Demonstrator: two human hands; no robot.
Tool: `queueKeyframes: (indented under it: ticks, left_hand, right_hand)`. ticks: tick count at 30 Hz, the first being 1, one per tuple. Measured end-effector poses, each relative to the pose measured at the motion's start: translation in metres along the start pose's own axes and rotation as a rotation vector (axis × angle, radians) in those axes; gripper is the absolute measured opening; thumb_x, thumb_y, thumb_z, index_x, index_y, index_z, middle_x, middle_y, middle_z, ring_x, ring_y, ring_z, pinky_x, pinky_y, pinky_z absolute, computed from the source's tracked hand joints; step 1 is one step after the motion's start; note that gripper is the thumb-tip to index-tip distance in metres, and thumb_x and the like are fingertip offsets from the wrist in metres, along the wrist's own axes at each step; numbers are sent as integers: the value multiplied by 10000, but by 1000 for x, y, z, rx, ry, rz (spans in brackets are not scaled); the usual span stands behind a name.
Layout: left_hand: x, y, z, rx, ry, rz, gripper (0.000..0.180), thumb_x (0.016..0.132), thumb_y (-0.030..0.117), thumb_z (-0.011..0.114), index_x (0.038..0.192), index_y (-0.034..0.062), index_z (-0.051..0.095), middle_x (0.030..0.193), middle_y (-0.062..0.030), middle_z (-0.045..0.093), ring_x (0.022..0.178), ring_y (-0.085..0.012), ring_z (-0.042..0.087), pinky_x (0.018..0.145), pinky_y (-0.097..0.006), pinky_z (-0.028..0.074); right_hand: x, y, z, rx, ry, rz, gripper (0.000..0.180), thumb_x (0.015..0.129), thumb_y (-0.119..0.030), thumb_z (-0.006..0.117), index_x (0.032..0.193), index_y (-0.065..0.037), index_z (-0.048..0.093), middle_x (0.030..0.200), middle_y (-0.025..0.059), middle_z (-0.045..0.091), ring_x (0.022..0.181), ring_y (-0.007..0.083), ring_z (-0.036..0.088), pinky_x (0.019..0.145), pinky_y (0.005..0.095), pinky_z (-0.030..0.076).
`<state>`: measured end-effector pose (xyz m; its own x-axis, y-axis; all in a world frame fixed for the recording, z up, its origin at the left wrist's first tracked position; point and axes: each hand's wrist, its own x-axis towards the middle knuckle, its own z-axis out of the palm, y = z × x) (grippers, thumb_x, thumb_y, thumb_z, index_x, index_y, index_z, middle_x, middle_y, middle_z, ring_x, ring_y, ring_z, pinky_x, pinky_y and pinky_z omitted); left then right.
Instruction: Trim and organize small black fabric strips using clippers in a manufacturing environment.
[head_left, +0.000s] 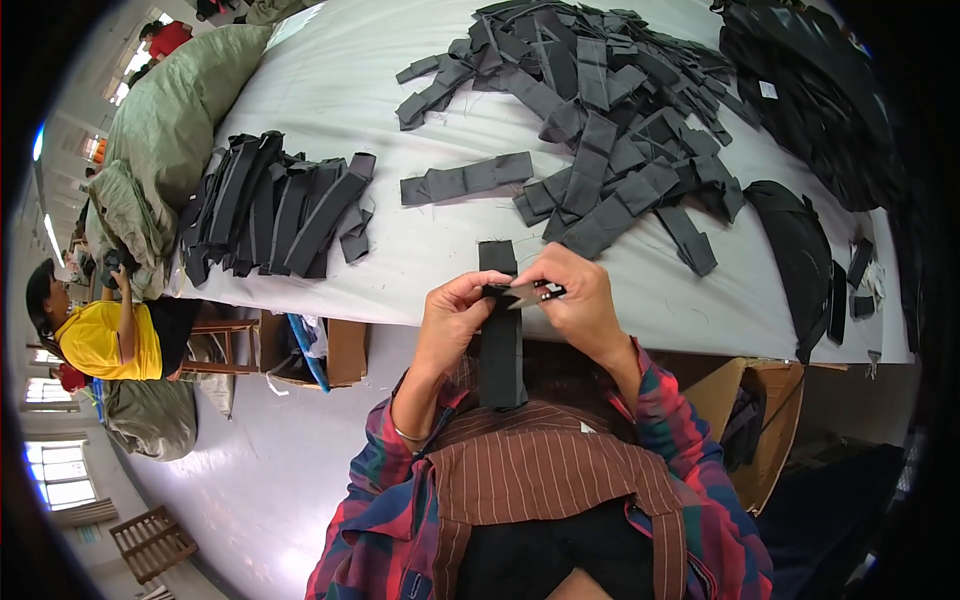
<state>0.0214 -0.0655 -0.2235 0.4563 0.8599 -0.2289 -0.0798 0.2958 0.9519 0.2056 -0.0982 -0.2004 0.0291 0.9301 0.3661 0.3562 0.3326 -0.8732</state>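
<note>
Over the near edge of the white table, a dark fabric strip hangs down toward my apron, its far end lying on the tabletop. My left hand pinches the strip at its left side between thumb and fingers. In my right hand is a small pair of thread snips, silver-bladed with a black part, pointing left at the strip's edge. The blade tips are close to my left fingertips; whether they touch the cloth I cannot tell.
A loose heap of dark strips covers the far middle of the table. Strips lie side by side in a stack at left. Black bags lie at right. Cardboard boxes stand below. A person in yellow sits at left.
</note>
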Motion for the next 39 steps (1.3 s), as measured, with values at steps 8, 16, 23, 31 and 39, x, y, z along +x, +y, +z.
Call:
queueKeyframes:
  ticks: [8,16,23,31,39]
  left_hand:
    - [-8,18,7,-394,49,-93,479,848,-13,557,1305,60,437,861,9,585,713,-31,502,597,-159,379]
    - [-9,20,16,-238,73,78,617,819,-89,567,1379,58,353,1044,-79,595,922,-102,565,797,-219,460]
    - [-9,19,14,-48,9,159,665,807,-107,551,1407,65,321,1154,-111,594,1008,-113,567,850,-231,459]
    - [-13,23,18,84,11,167,649,772,-105,551,1378,62,390,799,64,432,751,-17,420,687,-167,347]
    - [-12,29,26,-44,57,210,499,784,-95,524,1271,2,480,964,-10,585,897,-47,531,803,-181,412]
  right_hand:
    - [-14,11,10,-230,116,-454,360,491,37,657,810,-128,674,721,10,558,556,185,523,486,306,346]
    - [-19,3,5,-133,-64,-208,281,618,-27,719,885,-99,675,792,25,598,631,222,556,560,318,413]
    - [-3,-4,-3,-246,26,-137,158,768,-179,681,906,-102,670,746,39,605,668,243,561,611,347,426]
    - [1,-8,4,-248,30,-142,108,760,-116,684,867,-104,687,734,51,629,654,252,568,597,333,420]
    - [3,-6,-3,-227,66,-75,74,772,-168,679,824,-117,671,707,38,628,624,253,565,574,351,426]
